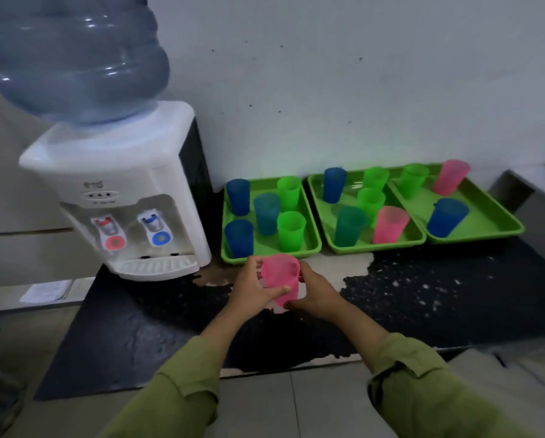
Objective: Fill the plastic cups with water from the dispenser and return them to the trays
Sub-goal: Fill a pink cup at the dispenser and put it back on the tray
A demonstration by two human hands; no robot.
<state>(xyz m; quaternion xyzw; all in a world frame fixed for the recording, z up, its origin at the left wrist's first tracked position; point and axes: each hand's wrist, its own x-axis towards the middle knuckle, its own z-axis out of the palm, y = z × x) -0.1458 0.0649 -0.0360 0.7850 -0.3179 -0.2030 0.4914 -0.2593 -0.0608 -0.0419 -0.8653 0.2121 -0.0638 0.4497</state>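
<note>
Your left hand [252, 294] and right hand [317, 297] grip a pink cup [279, 278]. Other cups [291, 230] sit in trays [489, 216]; water levels unclear.

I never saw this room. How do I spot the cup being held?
Find the big white water dispenser, then the green tray right beside it. Just in front of that tray, the left hand and right hand hold a pink cup. It's the only cup not standing in a tray.
</note>
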